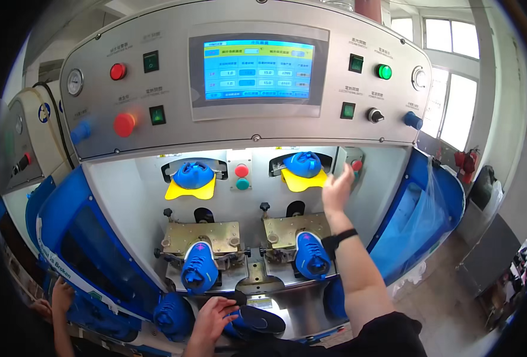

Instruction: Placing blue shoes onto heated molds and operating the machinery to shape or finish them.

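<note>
Hovering below and to the right of the touchscreen (257,72), the right hand (338,191) is holding nothing visible; its fingers are extending upward, half bent, close to a red push button (357,165), and whether they are touching it I cannot tell. Well below the touchscreen and slightly left of its middle, the left hand (214,318) is curving its fingers loosely at the near end of a dark-soled blue shoe (263,320), which is apparently lying on its side; whether the hand is gripping it or only brushing it is staying unclear from this angle. Two blue lace-up sneakers are sitting directly below the touchscreen, toes pointing toward it: the left sneaker (199,268) below its left part, the right sneaker (312,256) below its right part, each with its toe near a brass-coloured plate (213,237). Another blue shoe (173,315) is standing far below and left of the touchscreen. Judging by looks, these shoes are probably going to be handling as light things, with soft, yielding uppers and firmer soles that are unlikely to be breaking or slipping; the heel and the sole's sides are offering the steadiest hold, while the collar is likely to be folding under a pinch.
</note>
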Action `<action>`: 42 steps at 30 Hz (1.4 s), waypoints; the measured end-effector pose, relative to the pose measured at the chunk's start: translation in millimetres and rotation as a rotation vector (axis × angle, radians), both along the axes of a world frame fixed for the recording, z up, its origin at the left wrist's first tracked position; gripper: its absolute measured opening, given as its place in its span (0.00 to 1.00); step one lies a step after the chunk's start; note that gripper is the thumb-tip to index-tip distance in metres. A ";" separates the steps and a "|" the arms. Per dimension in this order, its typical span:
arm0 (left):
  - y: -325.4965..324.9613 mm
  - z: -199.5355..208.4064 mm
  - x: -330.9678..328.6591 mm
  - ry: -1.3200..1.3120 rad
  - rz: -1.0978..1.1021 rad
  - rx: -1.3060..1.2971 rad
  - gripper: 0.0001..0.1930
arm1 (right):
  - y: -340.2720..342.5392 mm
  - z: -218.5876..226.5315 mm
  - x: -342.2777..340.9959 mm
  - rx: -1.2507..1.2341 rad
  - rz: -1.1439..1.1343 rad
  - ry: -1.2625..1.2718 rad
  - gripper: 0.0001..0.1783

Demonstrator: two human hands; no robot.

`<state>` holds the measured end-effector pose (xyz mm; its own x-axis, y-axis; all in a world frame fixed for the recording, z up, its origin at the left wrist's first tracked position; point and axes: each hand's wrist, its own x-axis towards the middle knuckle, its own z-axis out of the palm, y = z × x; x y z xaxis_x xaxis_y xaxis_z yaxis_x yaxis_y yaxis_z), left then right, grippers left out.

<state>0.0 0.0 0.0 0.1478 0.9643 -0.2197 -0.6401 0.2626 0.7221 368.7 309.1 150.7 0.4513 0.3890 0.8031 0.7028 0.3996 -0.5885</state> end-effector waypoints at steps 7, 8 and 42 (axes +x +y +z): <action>-28.9 -2.0 -4.9 -0.033 0.192 -0.155 0.14 | 8.6 -38.6 29.0 -0.342 0.049 -0.008 0.28; -25.0 -1.2 -6.3 -0.033 0.180 -0.133 0.14 | 9.3 -37.5 29.4 -0.356 0.058 -0.021 0.26; 19.1 -130.3 -37.9 0.753 0.690 0.053 0.17 | -292.6 -195.1 -263.4 -0.486 0.855 -0.957 0.24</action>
